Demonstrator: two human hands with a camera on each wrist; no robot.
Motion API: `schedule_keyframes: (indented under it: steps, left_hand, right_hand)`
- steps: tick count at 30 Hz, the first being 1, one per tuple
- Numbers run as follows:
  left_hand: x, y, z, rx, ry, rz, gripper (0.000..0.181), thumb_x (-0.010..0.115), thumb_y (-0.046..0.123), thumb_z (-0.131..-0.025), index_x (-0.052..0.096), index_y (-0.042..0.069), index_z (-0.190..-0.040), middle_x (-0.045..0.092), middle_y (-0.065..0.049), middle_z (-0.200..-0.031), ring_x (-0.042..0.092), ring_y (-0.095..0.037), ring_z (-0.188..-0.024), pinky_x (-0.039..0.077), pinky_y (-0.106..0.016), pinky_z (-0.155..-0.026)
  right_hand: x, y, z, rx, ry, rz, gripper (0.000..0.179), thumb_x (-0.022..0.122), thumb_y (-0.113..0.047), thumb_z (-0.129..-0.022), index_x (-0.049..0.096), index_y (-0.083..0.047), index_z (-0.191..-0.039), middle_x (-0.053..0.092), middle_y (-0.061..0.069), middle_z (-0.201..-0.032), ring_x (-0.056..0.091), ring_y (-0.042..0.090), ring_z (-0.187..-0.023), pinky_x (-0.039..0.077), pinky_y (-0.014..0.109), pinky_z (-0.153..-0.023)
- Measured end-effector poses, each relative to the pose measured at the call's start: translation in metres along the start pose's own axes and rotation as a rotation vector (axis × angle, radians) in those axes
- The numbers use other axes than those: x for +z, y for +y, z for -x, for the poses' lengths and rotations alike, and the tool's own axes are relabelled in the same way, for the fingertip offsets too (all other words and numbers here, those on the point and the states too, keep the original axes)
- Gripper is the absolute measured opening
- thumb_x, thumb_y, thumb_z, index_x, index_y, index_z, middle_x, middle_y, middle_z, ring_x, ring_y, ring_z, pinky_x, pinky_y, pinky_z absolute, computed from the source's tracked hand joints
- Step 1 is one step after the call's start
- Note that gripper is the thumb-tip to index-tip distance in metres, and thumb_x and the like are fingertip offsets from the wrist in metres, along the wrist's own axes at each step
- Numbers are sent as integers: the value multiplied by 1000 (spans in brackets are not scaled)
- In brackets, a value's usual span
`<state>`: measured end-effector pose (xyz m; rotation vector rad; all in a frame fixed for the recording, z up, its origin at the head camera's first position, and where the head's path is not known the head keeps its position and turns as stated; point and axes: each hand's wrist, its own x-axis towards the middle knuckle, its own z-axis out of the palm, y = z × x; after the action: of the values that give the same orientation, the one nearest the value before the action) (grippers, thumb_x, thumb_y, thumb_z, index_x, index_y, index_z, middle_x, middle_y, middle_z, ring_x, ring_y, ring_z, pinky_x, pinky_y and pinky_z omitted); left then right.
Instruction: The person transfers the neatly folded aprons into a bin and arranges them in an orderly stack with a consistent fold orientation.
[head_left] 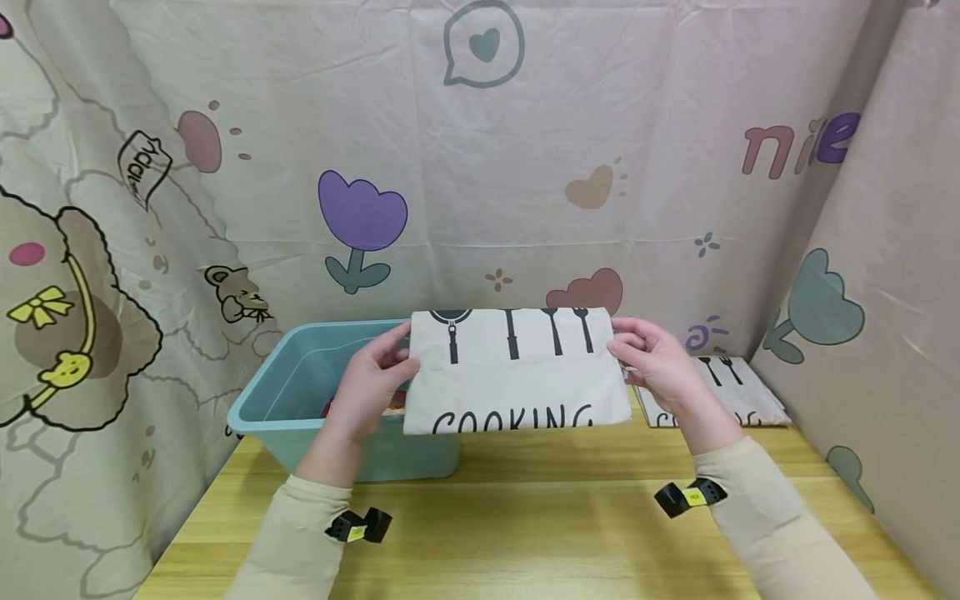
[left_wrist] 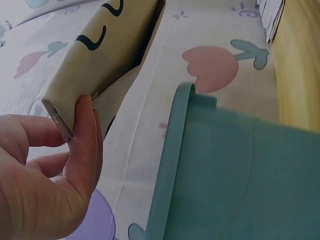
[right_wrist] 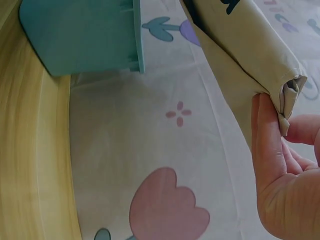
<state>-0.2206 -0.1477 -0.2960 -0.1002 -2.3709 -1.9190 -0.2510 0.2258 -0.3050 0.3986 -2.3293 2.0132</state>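
A folded white cloth (head_left: 517,375), printed with dark kitchen utensils and the word COOKING, is held up above the table between my two hands. My left hand (head_left: 372,375) pinches its left edge between thumb and fingers. On the opposite side my right hand (head_left: 656,358) pinches the right edge. From the left wrist view, the folded end of the cloth (left_wrist: 95,65) sits between thumb and fingertips. In the right wrist view the layered, rolled-looking end (right_wrist: 290,95) shows above the thumb and fingers.
Behind my left hand stands a teal plastic bin (head_left: 270,427) with something reddish inside, mostly hidden. A second folded cloth (head_left: 738,392) with similar print lies on the wooden table (head_left: 525,533) at the right. Patterned curtains (head_left: 480,167) enclose the back and sides.
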Motion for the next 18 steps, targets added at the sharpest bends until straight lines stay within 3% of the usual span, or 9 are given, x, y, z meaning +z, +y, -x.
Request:
schedule_keyframes:
  steps: [7, 12, 18]
  left_hand:
    - [-18, 1, 3, 0, 23, -67, 59, 59, 10, -99, 39, 21, -154, 53, -17, -120, 58, -27, -97, 59, -41, -73]
    - [-28, 2, 5, -13, 39, -86, 59, 57, 11, -100, 38, 23, -154, 52, -18, -125, 57, -29, -102, 59, -43, -77]
    - [-41, 0, 2, -17, 83, -137, 57, 57, 12, -100, 39, 22, -154, 52, -18, -127, 55, -28, -103, 59, -33, -75]
  right_hand:
    - [18, -4, -8, -23, 0, -11, 47, 56, -5, -99, 41, 9, -141, 62, -13, -87, 49, 5, -76, 49, 21, -58]
    - [30, -4, -13, -31, -9, -47, 43, 55, -3, -99, 42, 9, -139, 64, -12, -88, 55, 6, -78, 53, 23, -60]
    - [46, -1, -18, -39, -10, -114, 42, 55, 0, -98, 43, 11, -137, 65, -10, -88, 57, 5, -74, 53, 22, -58]
